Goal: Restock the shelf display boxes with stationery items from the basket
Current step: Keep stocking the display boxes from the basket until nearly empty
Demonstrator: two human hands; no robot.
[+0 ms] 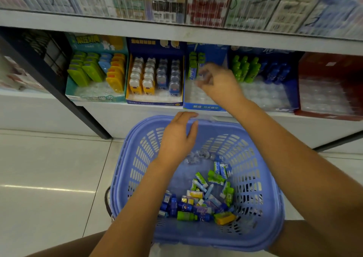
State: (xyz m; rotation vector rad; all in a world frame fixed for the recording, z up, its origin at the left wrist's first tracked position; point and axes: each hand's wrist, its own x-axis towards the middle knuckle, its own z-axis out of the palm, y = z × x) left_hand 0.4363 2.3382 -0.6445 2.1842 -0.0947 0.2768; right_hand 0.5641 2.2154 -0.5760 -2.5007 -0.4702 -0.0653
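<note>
A lilac plastic basket [261, 178] sits on the floor in front of me, with several small stationery items [206, 198] in blue, green and yellow heaped in its bottom. My left hand [178, 137] hovers over the basket's far rim with relaxed fingers and holds nothing. My right hand [218, 84] reaches into the middle blue display box [204, 106] on the low shelf. Its curled fingers pinch a small pale item [203, 76], which is blurred. A few green-and-blue packs [193, 68] stand at that box's back left. Most of its clear tray slots show no items.
Left of it stand a teal box [94, 97] of green, blue and yellow items and a blue box [155, 101] of bear-shaped ones. To the right are a box of green and blue bottles [245, 68] and a red box [330, 64]. A black shelf post [59, 92] slants at left.
</note>
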